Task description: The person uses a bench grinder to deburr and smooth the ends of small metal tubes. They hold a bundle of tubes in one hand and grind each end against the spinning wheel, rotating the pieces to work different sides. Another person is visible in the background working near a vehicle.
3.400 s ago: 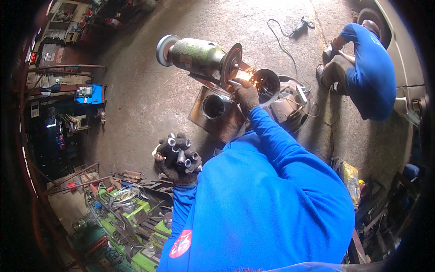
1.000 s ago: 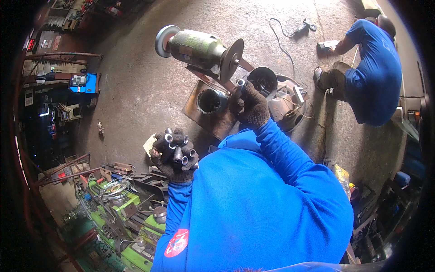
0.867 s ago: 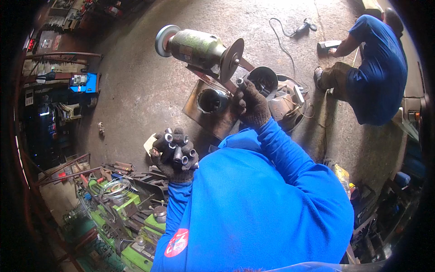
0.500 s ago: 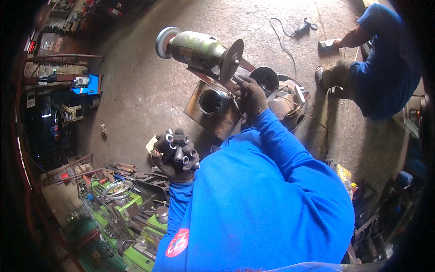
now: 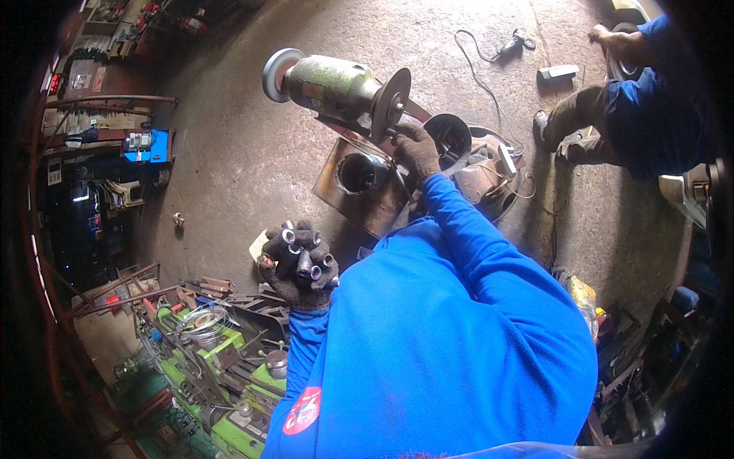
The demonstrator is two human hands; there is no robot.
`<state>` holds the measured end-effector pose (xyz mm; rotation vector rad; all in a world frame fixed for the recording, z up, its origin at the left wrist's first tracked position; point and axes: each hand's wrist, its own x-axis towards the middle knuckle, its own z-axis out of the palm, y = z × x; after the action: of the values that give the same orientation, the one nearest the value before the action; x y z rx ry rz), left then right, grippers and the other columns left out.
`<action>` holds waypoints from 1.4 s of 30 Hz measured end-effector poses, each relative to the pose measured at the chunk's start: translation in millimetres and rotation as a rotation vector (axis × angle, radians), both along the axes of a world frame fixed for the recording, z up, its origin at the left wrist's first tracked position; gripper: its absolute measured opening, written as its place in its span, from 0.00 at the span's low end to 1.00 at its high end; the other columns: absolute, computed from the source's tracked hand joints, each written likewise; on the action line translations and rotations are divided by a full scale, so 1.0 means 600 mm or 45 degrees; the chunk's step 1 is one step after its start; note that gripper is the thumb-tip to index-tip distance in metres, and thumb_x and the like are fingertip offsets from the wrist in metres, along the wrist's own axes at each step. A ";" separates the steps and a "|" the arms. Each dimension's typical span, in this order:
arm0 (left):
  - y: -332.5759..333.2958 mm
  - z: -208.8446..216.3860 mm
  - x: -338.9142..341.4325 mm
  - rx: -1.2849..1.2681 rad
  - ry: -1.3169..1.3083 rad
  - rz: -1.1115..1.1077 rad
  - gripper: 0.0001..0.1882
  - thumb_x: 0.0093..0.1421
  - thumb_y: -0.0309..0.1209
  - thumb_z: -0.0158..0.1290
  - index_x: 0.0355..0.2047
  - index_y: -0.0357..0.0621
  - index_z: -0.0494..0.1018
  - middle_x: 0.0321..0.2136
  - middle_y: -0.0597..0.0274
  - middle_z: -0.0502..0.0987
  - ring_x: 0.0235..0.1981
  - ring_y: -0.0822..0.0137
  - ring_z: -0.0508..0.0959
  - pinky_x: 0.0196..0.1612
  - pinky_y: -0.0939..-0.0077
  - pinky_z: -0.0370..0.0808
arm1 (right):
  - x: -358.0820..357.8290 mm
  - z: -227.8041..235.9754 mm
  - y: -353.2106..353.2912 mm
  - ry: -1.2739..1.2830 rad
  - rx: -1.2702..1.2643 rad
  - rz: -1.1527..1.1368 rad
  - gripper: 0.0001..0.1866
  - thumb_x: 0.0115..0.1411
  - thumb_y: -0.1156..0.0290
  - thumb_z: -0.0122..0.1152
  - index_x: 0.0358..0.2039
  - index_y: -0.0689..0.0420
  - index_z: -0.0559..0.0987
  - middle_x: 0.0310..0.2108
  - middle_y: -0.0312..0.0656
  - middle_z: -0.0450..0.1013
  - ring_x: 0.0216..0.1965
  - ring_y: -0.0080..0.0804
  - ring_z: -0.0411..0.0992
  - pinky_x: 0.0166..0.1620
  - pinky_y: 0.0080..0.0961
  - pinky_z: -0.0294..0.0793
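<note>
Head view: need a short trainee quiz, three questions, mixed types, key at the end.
1. Which hand holds several short tubes?
2. True or false: the co-worker's hand touches the corded tool.
3. Fill in: the end of the grinder nearest the right hand carries a dark ____.

Key:
1. The left hand.
2. False; they are apart.
3. Disc.
</note>
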<state>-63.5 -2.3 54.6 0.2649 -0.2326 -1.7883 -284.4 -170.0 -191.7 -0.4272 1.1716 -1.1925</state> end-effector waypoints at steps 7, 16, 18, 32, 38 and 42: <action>-0.003 0.000 0.011 0.067 -0.017 -0.095 0.29 0.68 0.48 0.61 0.65 0.50 0.72 0.55 0.63 0.81 0.39 0.68 0.81 0.31 0.68 0.81 | -0.004 0.010 -0.002 0.055 -0.011 0.025 0.19 0.66 0.77 0.64 0.57 0.57 0.83 0.40 0.40 0.84 0.31 0.25 0.79 0.34 0.25 0.79; -0.005 0.001 0.011 0.112 0.022 -0.138 0.24 0.65 0.46 0.64 0.60 0.62 0.77 0.56 0.70 0.81 0.39 0.67 0.79 0.31 0.68 0.81 | -0.006 0.036 0.003 0.053 0.043 0.027 0.16 0.67 0.74 0.66 0.55 0.60 0.86 0.38 0.42 0.86 0.29 0.23 0.79 0.33 0.23 0.78; -0.003 0.001 0.010 0.154 0.064 -0.139 0.22 0.65 0.46 0.64 0.58 0.66 0.78 0.56 0.72 0.81 0.41 0.65 0.80 0.31 0.67 0.81 | -0.006 0.032 0.001 0.025 0.066 0.038 0.16 0.68 0.72 0.66 0.55 0.59 0.86 0.37 0.42 0.86 0.29 0.23 0.79 0.32 0.22 0.78; 0.000 -0.013 0.016 0.118 0.125 -0.142 0.20 0.65 0.46 0.63 0.57 0.68 0.78 0.55 0.74 0.81 0.45 0.61 0.82 0.32 0.65 0.81 | -0.004 0.008 0.002 0.098 -0.094 0.039 0.24 0.62 0.79 0.62 0.60 0.61 0.84 0.44 0.43 0.86 0.36 0.25 0.82 0.38 0.22 0.79; -0.005 -0.004 0.004 0.143 0.031 -0.078 0.18 0.66 0.46 0.62 0.54 0.66 0.77 0.53 0.76 0.81 0.32 0.72 0.76 0.27 0.70 0.78 | -0.009 -0.015 -0.009 -0.023 0.010 0.061 0.22 0.66 0.77 0.63 0.61 0.60 0.83 0.46 0.44 0.86 0.41 0.26 0.83 0.41 0.23 0.82; -0.009 0.007 -0.001 0.196 0.010 -0.100 0.17 0.67 0.47 0.60 0.54 0.65 0.77 0.52 0.77 0.81 0.28 0.78 0.73 0.26 0.72 0.77 | -0.009 -0.003 -0.004 -0.090 0.031 0.097 0.20 0.66 0.74 0.68 0.58 0.63 0.84 0.44 0.43 0.87 0.43 0.26 0.83 0.45 0.24 0.81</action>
<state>-64.2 -7.6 58.5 0.3626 -0.1008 -1.8881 -289.7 -172.2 -193.5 -0.4048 1.0987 -1.1176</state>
